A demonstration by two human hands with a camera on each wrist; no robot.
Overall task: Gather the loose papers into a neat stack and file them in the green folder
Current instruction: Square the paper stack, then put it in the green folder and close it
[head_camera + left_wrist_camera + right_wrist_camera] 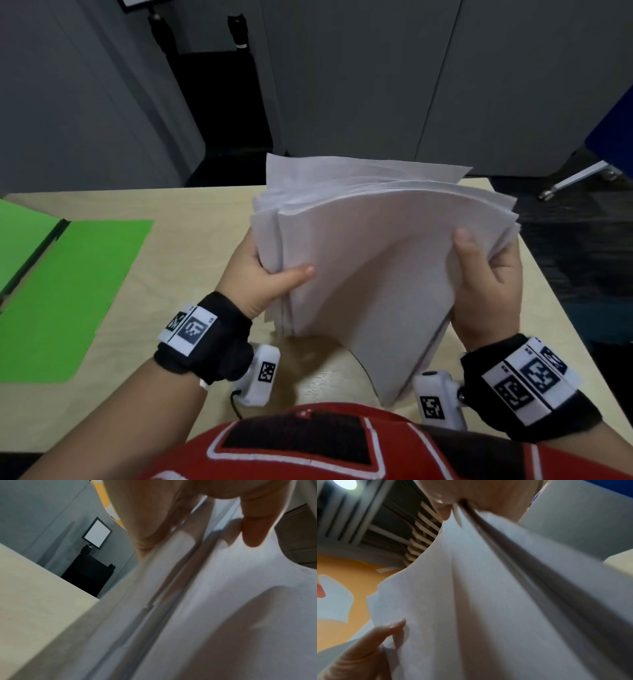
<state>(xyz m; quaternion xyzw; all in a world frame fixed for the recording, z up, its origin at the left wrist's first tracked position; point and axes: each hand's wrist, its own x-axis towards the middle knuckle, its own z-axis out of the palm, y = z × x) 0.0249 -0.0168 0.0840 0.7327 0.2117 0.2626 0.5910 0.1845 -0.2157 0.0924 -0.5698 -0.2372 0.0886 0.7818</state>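
The stack of papers [373, 270] stands on its lower edge on the bench [191, 212], near the person at about 5 o'clock, its top sheets bowed and fanned apart. The left hand [260, 277] has its grip closed on the stack's 9 o'clock edge, thumb across the front sheet. The right hand [486, 284] clasps the 3 o'clock edge the same way, thumb in front, fingers behind. The green folder [72, 291] lies open and flat at 9 o'clock, well apart from the papers.

White papers [370, 260] upright (uneven), green folder [68, 298] open — flat
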